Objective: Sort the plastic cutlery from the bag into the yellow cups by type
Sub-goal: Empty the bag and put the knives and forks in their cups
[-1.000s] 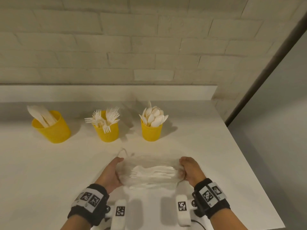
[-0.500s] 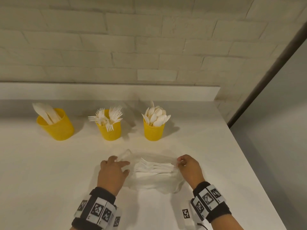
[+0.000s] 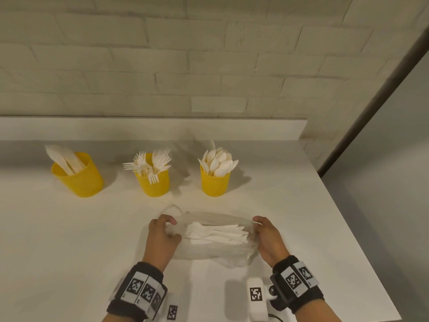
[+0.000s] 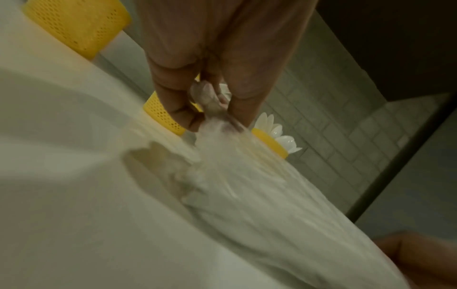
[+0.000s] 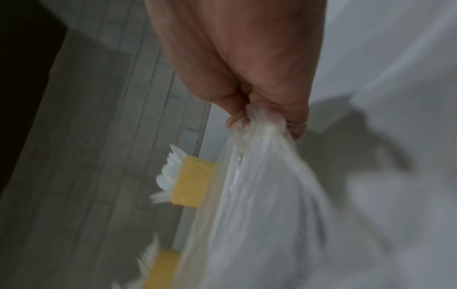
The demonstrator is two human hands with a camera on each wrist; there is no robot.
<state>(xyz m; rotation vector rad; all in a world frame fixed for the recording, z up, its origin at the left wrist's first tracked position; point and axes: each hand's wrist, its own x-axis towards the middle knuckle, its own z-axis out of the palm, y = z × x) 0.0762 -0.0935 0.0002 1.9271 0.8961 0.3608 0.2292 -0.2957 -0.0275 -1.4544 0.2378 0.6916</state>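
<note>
Two hands pinch the ends of a clear plastic bag of white cutlery on a white counter, in front of three yellow cups.

At the back, from left: knife cup (image 3: 77, 174), fork cup (image 3: 152, 176), spoon cup (image 3: 215, 180), all well apart from the bag. Nearer, the left hand (image 3: 162, 238) pinches bunched film at the left end of the bag (image 3: 216, 252); the remaining cutlery (image 3: 216, 233) lies flat inside; the right hand (image 3: 269, 240) pinches gathered film at the right end. Likely risks: the thin film could slip or tear, and tilting the bag could spill mixed pieces out together. Fork tines may also snag the plastic.
</note>
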